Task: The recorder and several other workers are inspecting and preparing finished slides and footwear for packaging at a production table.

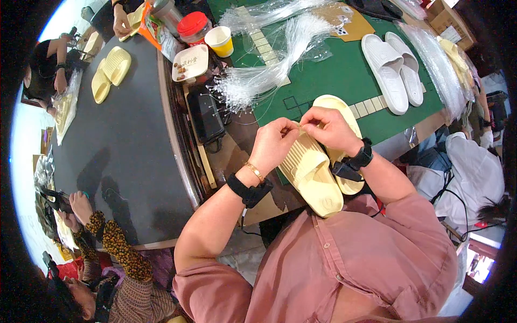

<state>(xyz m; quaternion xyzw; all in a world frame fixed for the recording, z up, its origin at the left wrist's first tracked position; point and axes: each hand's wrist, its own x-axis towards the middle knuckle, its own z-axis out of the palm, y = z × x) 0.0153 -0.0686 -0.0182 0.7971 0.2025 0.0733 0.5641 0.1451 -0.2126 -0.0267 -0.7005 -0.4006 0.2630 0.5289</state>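
A pair of pale yellow slide slippers lies in front of me at the table's near edge, soles down and side by side. Over their far ends, my left hand and my right hand meet with thumbs and fingertips pinched together. Whatever sits between the fingertips is too small to make out. Just beyond my left hand a bundle of thin clear plastic strands fans out across the green mat. To the right of it, a pair of white slide slippers rests on the mat.
On the left, a dark grey work surface carries another yellow slipper pair, with other people's hands at its edges. A yellow paper cup, a red-lidded jar and a black case stand between. Clear plastic bags line the right.
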